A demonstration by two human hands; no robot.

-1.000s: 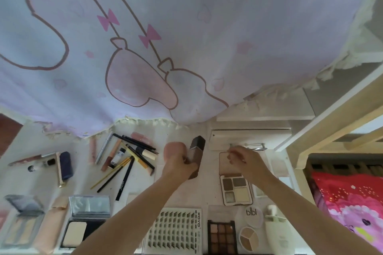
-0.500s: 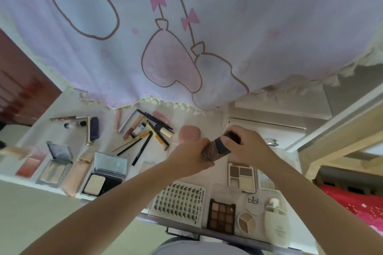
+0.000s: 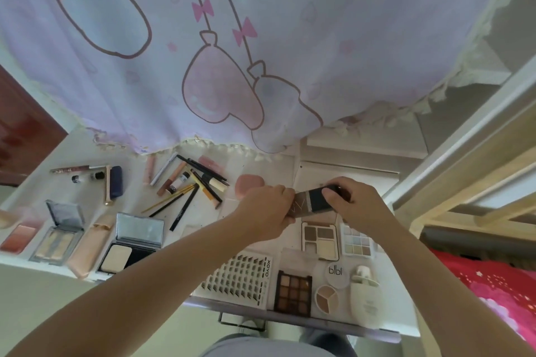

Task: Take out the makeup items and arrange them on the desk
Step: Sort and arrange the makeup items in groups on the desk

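Above the white surface (image 3: pixel 203 211), the left hand (image 3: pixel 268 210) pinches the left end of a dark, flat rectangular makeup case (image 3: pixel 314 200). The case's long axis runs left to right, tilted up toward the right, where the right hand (image 3: pixel 352 206) curls its grip around the far end. Both ends are hidden by fingers; its label is unreadable.

Two labels can be read on your desk. The white false-lash card (image 3: pixel 238 278) near the front edge carries "XOYO" along its right side. The small round clear lid (image 3: pixel 335 272) to its right shows "blbl". Other printing is too blurred.
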